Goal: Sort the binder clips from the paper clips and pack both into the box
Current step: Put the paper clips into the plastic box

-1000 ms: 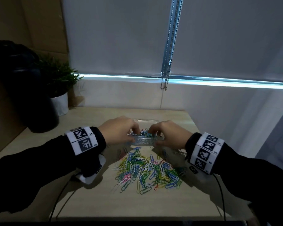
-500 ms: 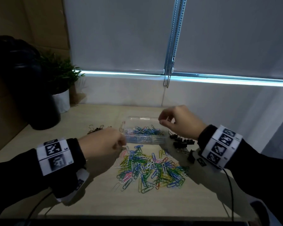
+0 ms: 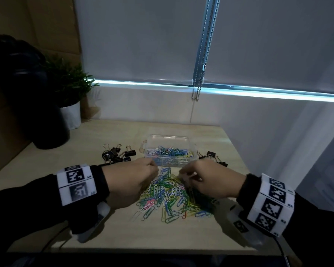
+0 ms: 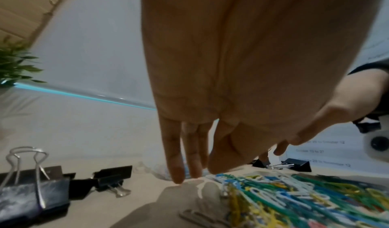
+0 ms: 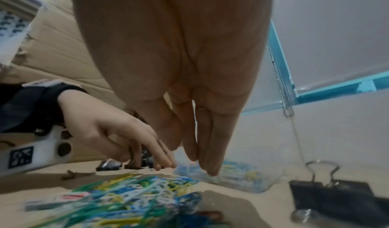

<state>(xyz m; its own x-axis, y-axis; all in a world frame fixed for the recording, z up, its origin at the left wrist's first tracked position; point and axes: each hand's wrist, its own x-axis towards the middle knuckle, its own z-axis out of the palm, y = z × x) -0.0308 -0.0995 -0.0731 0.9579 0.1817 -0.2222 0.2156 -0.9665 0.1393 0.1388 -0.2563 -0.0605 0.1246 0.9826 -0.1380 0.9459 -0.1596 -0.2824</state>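
Coloured paper clips (image 3: 172, 195) lie heaped mid-desk before the clear plastic box (image 3: 170, 151), left hand (image 3: 131, 182) and right hand (image 3: 210, 180) above them, fingers straight, pressed together, empty.

Binder clips (image 3: 116, 154) flanking box (image 3: 170, 149)

On the desk (image 3: 69, 170), a box (image 3: 170, 140) sits toward the back at centre, with paper clips inside it. A heap of loose paper clips (image 3: 170, 197) lies in front of the box. One group of binder clips (image 3: 116, 154) lies left of the box, another group (image 3: 213, 158) right of it. The left hand (image 3: 129, 182) hangs over the heap's left edge, the right hand (image 3: 210, 180) over its right. A potted plant (image 3: 69, 97) stands at the desk's back left corner.
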